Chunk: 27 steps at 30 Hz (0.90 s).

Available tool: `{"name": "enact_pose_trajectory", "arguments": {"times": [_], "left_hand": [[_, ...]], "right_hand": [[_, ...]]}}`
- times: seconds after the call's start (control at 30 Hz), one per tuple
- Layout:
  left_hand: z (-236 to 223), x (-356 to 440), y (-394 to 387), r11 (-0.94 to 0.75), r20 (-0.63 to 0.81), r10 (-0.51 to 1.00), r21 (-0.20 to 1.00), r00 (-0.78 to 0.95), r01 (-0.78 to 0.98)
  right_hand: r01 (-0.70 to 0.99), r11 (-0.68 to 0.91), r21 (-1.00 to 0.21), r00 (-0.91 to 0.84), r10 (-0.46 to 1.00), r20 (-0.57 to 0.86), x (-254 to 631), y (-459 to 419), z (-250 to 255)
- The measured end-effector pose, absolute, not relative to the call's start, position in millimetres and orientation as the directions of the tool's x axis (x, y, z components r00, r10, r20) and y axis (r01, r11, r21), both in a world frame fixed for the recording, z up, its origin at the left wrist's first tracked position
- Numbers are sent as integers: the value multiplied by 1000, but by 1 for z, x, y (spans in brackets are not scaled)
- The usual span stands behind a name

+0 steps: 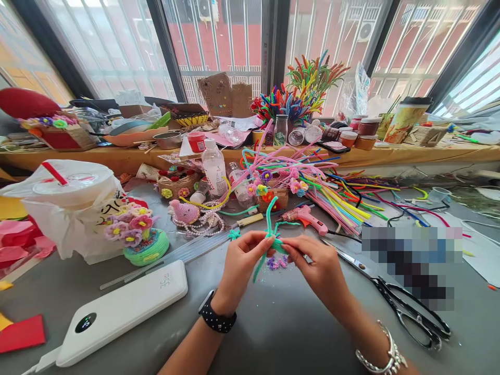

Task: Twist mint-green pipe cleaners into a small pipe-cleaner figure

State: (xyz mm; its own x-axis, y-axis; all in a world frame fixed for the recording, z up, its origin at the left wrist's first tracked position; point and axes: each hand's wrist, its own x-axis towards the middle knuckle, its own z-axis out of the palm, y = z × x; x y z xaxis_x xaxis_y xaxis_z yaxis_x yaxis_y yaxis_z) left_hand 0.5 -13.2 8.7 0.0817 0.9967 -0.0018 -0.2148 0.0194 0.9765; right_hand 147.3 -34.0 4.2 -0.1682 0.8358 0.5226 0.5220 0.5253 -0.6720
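Observation:
Between my two hands, above the grey table, is a bundle of green pipe cleaners (271,216) with its ends sticking up and down. My left hand (245,258) pinches it from the left between thumb and fingers. From the right, my right hand (317,263) grips the same bundle with its fingertips. Just beneath, a small purple and pink pipe-cleaner flower (277,262) lies on the table. A small green pipe-cleaner flower (234,234) rests left of my fingers. Behind the hands lies a pink hot glue gun (307,219).
Black-handled scissors (406,307) lie at right, a white power bank (125,312) at left. A bagged drink cup (74,203) and a flower pot ornament (146,247) stand at left. Loose coloured pipe cleaners (336,198) spread behind the glue gun. A cluttered ledge (390,154) runs below the windows.

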Motion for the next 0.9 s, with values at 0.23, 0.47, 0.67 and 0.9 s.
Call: {"name": "enact_pose_trajectory", "arguments": {"times": [0.23,0.47,0.67,0.9], "left_hand": [[8,0,-12,-23,29,999,987,39,-160],[8,-3,-10,-16,35,994,984,101,-180],[6,-1,-10,-20,29,997,991,69,-130],[7,-5,-7,7,-2,980,1000,200,-25]], "right_hand": [[598,453,-661,-94,859,504,134,-39,-5],[675,531,-512,-180,792,584,139,-36,-6],[715,545,-437,-215,767,604,137,-35,-9],[406,350,-844,-238,932,272,148,-27,4]]}}
